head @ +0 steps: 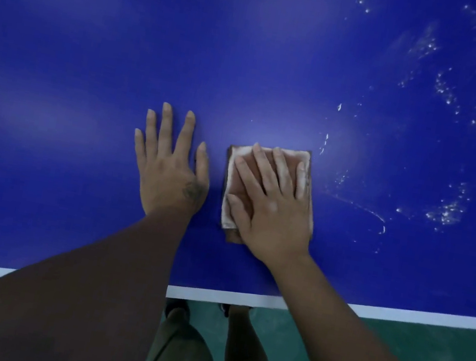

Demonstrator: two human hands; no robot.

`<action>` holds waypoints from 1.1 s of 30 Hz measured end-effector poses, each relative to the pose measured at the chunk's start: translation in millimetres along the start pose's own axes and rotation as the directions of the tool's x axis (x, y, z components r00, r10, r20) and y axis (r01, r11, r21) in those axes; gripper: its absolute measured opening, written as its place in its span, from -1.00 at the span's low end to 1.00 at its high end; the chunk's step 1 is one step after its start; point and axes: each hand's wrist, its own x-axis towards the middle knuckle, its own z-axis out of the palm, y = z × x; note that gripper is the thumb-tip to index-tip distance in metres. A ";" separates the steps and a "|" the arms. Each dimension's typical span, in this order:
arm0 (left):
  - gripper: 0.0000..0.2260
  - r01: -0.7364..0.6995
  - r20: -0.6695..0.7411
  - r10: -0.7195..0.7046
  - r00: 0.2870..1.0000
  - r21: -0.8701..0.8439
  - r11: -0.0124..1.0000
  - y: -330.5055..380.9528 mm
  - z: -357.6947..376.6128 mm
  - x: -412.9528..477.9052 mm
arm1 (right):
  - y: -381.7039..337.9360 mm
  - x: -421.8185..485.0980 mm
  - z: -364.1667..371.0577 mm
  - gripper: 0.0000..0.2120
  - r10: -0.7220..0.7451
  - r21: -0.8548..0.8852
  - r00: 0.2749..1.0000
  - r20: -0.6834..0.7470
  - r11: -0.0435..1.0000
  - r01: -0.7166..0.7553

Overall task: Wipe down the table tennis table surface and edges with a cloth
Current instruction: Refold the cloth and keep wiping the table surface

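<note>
Cloth lies under right hand, fingers straight; left hand flat on table, fingers spread.

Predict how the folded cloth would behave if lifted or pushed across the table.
The folded cloth looks soft and layered, so it would probably flop and unfold when lifted. Lying flat under the right hand on the smooth table tennis table, it should slide easily.

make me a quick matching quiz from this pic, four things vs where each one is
1 left hand
2 folded cloth
3 white specks
4 white edge line

a along the near border of the table
b under the right hand
c flat on the bare blue surface
d scattered right of the cloth

Pairs: 1-c, 2-b, 3-d, 4-a
</note>
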 end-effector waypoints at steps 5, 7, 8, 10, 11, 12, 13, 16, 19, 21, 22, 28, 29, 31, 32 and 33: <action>-0.50 0.004 -0.008 -0.004 1.000 0.023 1.000 0.4 0.7 1.0 | 82.1 -22.9 -23.9 -0.43 0.121 -0.097 0.993 -0.017 0.988 -0.122; -0.49 0.011 0.010 -0.012 1.000 0.022 1.000 1.4 0.0 0.9 | 103.1 -41.2 -33.6 -0.42 0.192 -0.128 0.981 -0.008 0.973 -0.191; -0.49 0.013 0.020 -0.013 1.000 0.020 1.000 2.1 -0.6 0.6 | 105.5 -49.9 -36.7 -0.41 0.205 -0.137 0.979 -0.002 0.969 -0.204; -0.49 0.013 0.032 -0.014 0.999 0.021 1.000 2.8 -1.6 1.8 | 95.0 -58.7 -36.4 -0.40 0.202 -0.148 0.979 0.026 0.969 -0.196; -0.49 0.013 0.037 -0.014 0.999 0.016 1.000 3.1 -2.3 2.0 | 84.2 -56.9 -34.2 -0.40 0.190 -0.146 0.981 0.043 0.972 -0.182; -0.50 0.016 0.041 -0.016 0.999 0.008 1.000 3.1 -3.1 2.3 | 71.2 -49.7 -31.0 -0.40 0.170 -0.139 0.984 0.060 0.977 -0.161; -0.50 0.018 0.044 -0.018 0.999 -0.003 1.000 3.4 -4.1 2.0 | 57.6 -38.0 -26.9 -0.41 0.142 -0.126 0.987 0.073 0.983 -0.132; -0.49 0.020 0.059 -0.018 0.998 -0.027 0.999 3.0 -6.3 1.4 | 18.4 18.1 -10.9 -0.43 0.028 -0.054 0.998 0.054 0.998 -0.025; -0.47 0.017 0.065 -0.016 0.998 -0.028 0.999 2.3 -6.7 1.9 | -0.6 77.9 0.4 -0.44 -0.016 0.001 1.000 -0.022 1.000 0.016; -0.47 0.019 0.063 -0.017 0.998 -0.030 0.999 3.1 -6.3 2.2 | 10.5 99.7 2.6 -0.44 -0.035 0.005 0.998 -0.054 0.999 0.036; -0.47 0.020 0.059 -0.018 0.998 -0.030 0.999 3.4 -5.8 2.4 | 24.0 103.5 1.0 -0.44 -0.043 -0.010 0.997 -0.062 0.999 0.042; -0.51 0.008 0.014 -0.007 1.000 -0.043 0.999 1.1 -1.4 0.4 | 131.4 60.9 -32.5 -0.42 0.244 -0.147 0.968 -0.062 0.957 -0.250; -0.51 0.002 0.008 -0.002 1.000 -0.047 0.999 0.7 -0.8 1.1 | 137.6 53.9 -38.2 -0.41 0.290 -0.171 0.956 -0.050 0.940 -0.294; -0.51 -0.004 0.004 0.004 1.000 -0.047 0.999 0.3 -0.1 1.3 | 135.0 49.7 -43.0 -0.38 0.341 -0.214 0.940 -0.008 0.918 -0.334; -0.51 -0.004 0.000 0.004 1.000 -0.048 0.999 0.4 0.1 1.3 | 128.1 55.4 -43.5 -0.37 0.337 -0.226 0.941 0.014 0.918 -0.325; -0.51 -0.006 -0.003 0.006 1.000 -0.050 0.999 0.7 0.4 1.2 | 118.0 64.2 -42.3 -0.37 0.316 -0.230 0.948 0.033 0.926 -0.301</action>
